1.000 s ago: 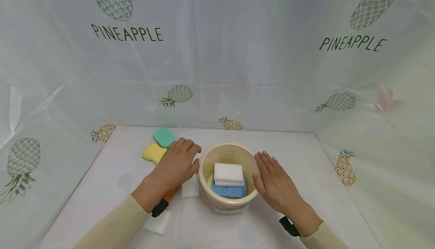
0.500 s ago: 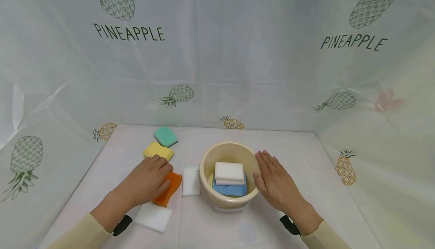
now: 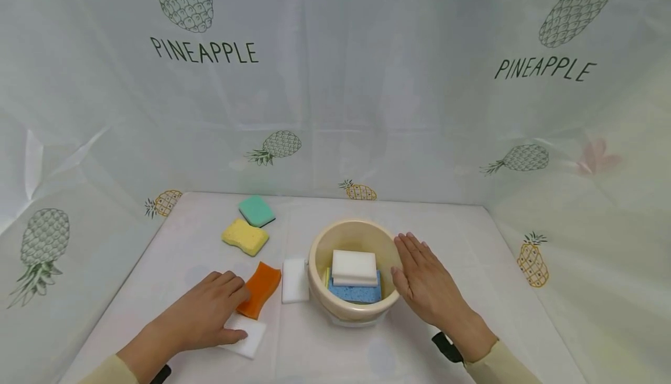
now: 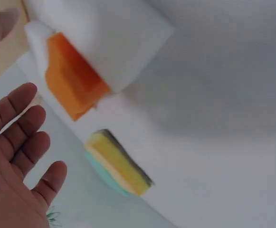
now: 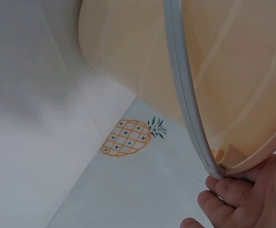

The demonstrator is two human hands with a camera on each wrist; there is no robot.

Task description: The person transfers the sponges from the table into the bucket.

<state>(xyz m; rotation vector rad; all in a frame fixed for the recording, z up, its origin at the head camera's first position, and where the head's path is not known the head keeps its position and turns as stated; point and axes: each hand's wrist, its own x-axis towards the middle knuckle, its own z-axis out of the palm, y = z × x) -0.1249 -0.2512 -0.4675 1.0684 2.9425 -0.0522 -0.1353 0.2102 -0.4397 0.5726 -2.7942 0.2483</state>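
A cream bucket with a grey handle stands mid-table. Inside it a white sponge block lies on a blue sponge, and a yellow edge shows beside them. My right hand, fingers straight, rests against the bucket's right rim. Over the front-left of the table, my left hand reaches with spread, slightly bent fingers and holds nothing. Its thumb overlaps a white sponge block in the head view, which it partly hides. Its fingertips are right at the left edge of an orange sponge.
Between the orange sponge and the bucket lies another white sponge block. Farther back are a yellow sponge and a green sponge with a dark underside. A pineapple-print sheet rises behind the table.
My left hand has moved from beside the bucket leftward and toward me, uncovering the yellow, green and orange sponges. My right hand has stayed at the bucket's rim.
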